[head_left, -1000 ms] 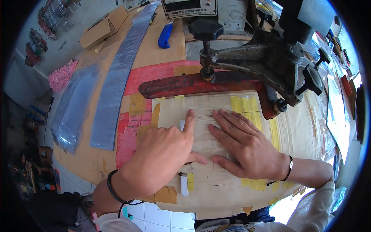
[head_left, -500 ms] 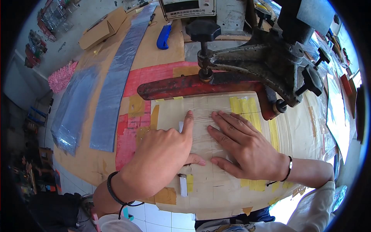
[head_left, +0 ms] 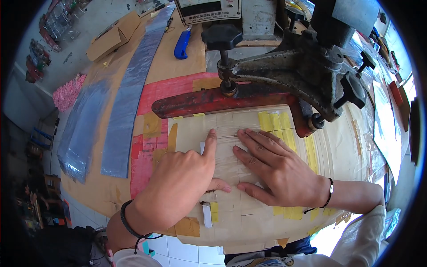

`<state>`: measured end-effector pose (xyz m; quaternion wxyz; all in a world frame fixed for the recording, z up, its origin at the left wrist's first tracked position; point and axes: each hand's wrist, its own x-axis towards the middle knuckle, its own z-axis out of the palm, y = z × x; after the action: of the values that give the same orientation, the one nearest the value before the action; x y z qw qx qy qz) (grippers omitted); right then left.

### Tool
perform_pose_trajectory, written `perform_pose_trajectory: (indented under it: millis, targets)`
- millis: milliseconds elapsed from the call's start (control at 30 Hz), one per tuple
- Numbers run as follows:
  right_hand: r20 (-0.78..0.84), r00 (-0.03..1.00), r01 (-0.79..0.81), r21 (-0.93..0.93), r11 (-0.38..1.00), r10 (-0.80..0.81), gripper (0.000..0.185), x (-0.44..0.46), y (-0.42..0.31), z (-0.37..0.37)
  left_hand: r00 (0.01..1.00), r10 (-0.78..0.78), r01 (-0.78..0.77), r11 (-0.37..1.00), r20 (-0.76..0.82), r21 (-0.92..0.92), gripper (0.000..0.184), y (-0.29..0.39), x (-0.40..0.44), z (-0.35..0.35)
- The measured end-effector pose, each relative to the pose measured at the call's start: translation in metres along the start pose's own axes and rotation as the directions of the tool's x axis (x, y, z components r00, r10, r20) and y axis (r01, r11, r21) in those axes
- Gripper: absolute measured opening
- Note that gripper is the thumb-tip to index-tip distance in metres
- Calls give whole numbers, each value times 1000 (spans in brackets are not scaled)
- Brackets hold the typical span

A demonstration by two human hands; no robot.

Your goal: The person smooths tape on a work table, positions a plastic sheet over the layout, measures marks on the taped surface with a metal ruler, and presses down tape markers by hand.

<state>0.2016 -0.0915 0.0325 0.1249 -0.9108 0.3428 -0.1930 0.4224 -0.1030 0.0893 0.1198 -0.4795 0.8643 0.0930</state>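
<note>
My right hand [head_left: 282, 171] lies with its fingers spread on what looks like a thin clear plastic sheet [head_left: 227, 153] with creases. The sheet rests on a cream, tape-covered work surface [head_left: 262, 227]. To its left, my left hand [head_left: 182, 178] presses down with index finger and thumb stretched apart; its other fingers are curled and partly hidden below. A small white strip [head_left: 207, 216] sits on the surface below my left thumb. Just beyond both hands stands a red metal bar [head_left: 222, 101] under a black clamp arm.
A black knob [head_left: 222, 37] tops the clamp, and a machine panel [head_left: 209, 11] stands behind. A blue cutter [head_left: 182, 44] lies at the back. On the left are a long grey-blue plastic strip [head_left: 129, 102], clear plastic film [head_left: 84, 129] and a cardboard box [head_left: 113, 35].
The whole view has shifted slightly, so the scene sits a little further left. Both hands keep nearly the same pose and place on the sheet.
</note>
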Motion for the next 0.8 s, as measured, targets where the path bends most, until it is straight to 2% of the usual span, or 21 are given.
perform_pose_trajectory:
  millis: [800]
  targets:
    - [-6,1000,2,-1,1000,-2,59,2,2,0,999,13,-12,1000,-29,16,97,-1,-1,2]
